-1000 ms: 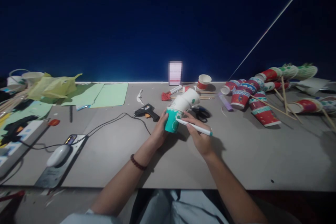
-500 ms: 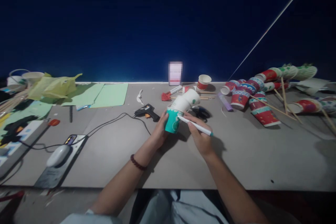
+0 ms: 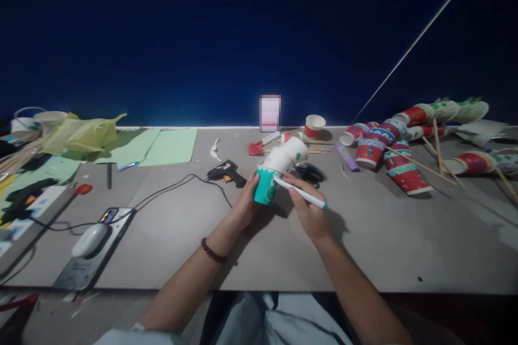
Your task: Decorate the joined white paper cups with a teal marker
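My left hand (image 3: 245, 202) is closed around the left side of a teal-coloured paper cup (image 3: 265, 187) with white patterns. This cup is the near end of a bent chain of joined paper cups (image 3: 285, 155); the rest are white with green marks. In my right hand (image 3: 312, 215) is a white marker (image 3: 307, 196) with a teal end. Its tip touches or nearly touches the right side of the teal cup. Some right fingers are hidden behind the marker and cup.
A black glue gun (image 3: 226, 171) with its cord lies left of the cups. Black-handled scissors (image 3: 311, 174) sit behind my right hand. Decorated cup chains with sticks (image 3: 372, 148) fill the right. A phone (image 3: 87, 264), power strip (image 3: 30, 221) and green paper (image 3: 174, 146) are on the left.
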`<move>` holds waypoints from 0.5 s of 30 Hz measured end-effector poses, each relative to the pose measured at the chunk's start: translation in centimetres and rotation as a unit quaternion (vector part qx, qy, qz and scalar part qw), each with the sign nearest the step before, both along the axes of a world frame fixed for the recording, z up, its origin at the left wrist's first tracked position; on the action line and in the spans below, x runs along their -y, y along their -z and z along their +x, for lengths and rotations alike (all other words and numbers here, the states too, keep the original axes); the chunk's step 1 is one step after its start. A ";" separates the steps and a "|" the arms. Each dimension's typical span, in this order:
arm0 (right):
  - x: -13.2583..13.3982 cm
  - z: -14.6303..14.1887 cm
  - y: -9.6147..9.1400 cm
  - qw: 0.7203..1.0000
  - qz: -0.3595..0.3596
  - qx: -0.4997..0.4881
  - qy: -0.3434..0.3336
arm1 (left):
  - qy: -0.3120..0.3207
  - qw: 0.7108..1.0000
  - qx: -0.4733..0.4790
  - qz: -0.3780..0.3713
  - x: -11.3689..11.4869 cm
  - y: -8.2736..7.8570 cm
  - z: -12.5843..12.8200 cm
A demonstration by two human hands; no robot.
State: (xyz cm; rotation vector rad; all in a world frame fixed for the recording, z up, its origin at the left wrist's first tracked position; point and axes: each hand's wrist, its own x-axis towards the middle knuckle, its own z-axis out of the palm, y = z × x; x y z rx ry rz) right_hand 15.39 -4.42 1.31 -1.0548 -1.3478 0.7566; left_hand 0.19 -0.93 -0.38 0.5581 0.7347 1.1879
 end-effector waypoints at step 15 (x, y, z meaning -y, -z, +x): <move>0.0 0.1 0.0 1.000 0.004 -0.006 -0.002 | 0.003 1.000 -0.017 -0.001 0.1 -0.1 0.0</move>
